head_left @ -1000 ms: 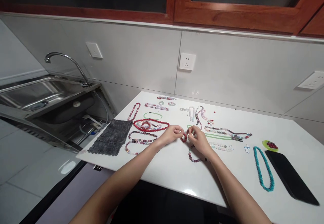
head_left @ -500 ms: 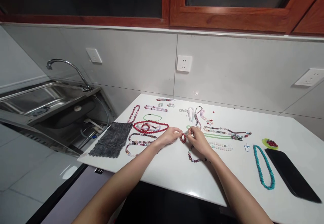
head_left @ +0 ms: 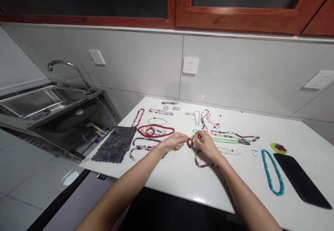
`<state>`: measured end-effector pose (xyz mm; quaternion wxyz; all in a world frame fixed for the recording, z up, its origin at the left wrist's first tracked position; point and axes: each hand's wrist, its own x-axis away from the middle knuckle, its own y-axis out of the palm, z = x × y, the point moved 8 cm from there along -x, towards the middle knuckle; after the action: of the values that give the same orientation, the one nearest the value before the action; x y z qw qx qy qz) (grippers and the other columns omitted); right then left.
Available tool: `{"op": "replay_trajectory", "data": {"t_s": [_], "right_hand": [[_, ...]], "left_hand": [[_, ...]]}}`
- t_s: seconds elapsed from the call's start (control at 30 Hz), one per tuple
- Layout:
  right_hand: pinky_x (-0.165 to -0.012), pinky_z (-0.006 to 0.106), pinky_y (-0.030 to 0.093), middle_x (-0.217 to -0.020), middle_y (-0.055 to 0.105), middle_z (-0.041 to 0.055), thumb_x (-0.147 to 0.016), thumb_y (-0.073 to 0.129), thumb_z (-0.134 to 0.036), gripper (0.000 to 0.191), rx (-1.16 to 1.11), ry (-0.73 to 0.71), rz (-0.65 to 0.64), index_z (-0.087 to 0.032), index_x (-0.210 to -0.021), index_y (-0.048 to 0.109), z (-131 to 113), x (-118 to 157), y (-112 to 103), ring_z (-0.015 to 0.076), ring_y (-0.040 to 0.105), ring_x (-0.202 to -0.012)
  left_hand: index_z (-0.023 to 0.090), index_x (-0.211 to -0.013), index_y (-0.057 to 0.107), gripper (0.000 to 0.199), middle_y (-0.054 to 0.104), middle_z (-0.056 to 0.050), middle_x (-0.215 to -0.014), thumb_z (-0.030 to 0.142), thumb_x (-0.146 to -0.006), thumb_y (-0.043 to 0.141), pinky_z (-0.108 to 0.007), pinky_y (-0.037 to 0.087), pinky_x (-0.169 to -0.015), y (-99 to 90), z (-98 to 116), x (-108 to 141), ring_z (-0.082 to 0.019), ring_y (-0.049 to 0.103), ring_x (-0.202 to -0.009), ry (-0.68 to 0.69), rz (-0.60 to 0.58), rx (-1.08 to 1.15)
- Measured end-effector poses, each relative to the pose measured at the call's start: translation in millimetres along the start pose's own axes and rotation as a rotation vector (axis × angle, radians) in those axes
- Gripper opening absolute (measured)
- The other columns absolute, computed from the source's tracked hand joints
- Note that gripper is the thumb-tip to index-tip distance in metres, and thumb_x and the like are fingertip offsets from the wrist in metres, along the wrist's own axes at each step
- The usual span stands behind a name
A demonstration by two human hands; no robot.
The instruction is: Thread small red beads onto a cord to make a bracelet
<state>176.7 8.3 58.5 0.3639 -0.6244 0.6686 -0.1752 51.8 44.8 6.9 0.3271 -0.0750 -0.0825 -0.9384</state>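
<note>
1. Two hands, ours to describe, meet over one small loop of dark red beads, a red bead bracelet (head_left: 190, 142). We find it near the middle of the white table (head_left: 182, 189), between the hands and well back from the front edge.
2. Its long axis looks to run toward the table's far edge, though the loop is nearly round and the fingers cover part of it.
3. Our left hand (head_left: 175, 141) lies palm down, angled in from the lower left, with its fingers (head_left: 184, 138) curled at the loop's left side.
4. Our right hand (head_left: 207, 144) comes in from the lower right, with its fingers (head_left: 198, 137) drawn together just beside the loop. We cannot tell whether either hand grips it.
5. Beneath the right hand lies a dark bead strand (head_left: 202, 164). Further left lies a doubled red bead necklace (head_left: 156, 130), and a gray felt mat (head_left: 114, 144) sits at the table's left edge.
6. Toward the right edge we see a teal bead necklace (head_left: 272, 173) beside a black phone (head_left: 300, 180), with a green dish of red beads (head_left: 278, 148) near its far end.
</note>
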Motion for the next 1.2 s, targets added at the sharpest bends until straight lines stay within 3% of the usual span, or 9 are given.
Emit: {"op": "replay_trajectory", "data": {"t_s": [0.13,0.33,0.7,1.2], "right_hand": [[-0.066,0.028,0.032,-0.071,0.052,-0.0005,-0.08,0.043,-0.024,0.012,-0.008,-0.009,0.001,-0.021,-0.069,0.041,-3,0,-1,0.0163,0.046,-0.07],[-0.066,0.028,0.032,-0.071,0.053,0.0001,-0.079,0.043,-0.024,0.011,-0.025,0.002,-0.007,-0.021,-0.069,0.043,-3,0,0,0.0169,0.046,-0.071],[-0.066,0.028,0.032,-0.072,0.053,0.0,-0.08,0.043,-0.024,0.01,-0.031,0.004,-0.005,-0.021,-0.07,0.044,-5,1,0,0.0168,0.046,-0.071],[-0.069,0.03,0.032,-0.071,0.055,0.0015,-0.079,0.045,-0.024,0.011,0.089,-0.018,0.023,-0.022,-0.069,0.044,1,0,1,0.019,0.046,-0.075]], "left_hand": [[0.014,-0.07,0.054,0.038,0.03,0.007,-0.053,0.051,-0.077,0.059,-0.023,0.013,-0.043,1.1,11,6,-0.004,0.021,-0.043,0.042,0.041,-0.147],[0.012,-0.076,0.063,0.024,0.038,0.005,-0.055,0.035,-0.072,0.06,-0.022,0.017,-0.046,-4.9,21,11,-0.005,0.026,-0.047,0.063,0.206,-0.271],[0.012,-0.079,0.066,0.022,0.044,0.005,-0.057,0.025,-0.063,0.059,-0.021,0.018,-0.048,-10.8,22,8,-0.006,0.028,-0.05,0.125,0.306,-0.298],[0.012,-0.072,0.063,0.018,0.037,0.006,-0.054,0.026,-0.062,0.061,-0.022,0.017,-0.049,3.3,26,10,-0.005,0.025,-0.05,0.131,0.171,-0.228]]}}
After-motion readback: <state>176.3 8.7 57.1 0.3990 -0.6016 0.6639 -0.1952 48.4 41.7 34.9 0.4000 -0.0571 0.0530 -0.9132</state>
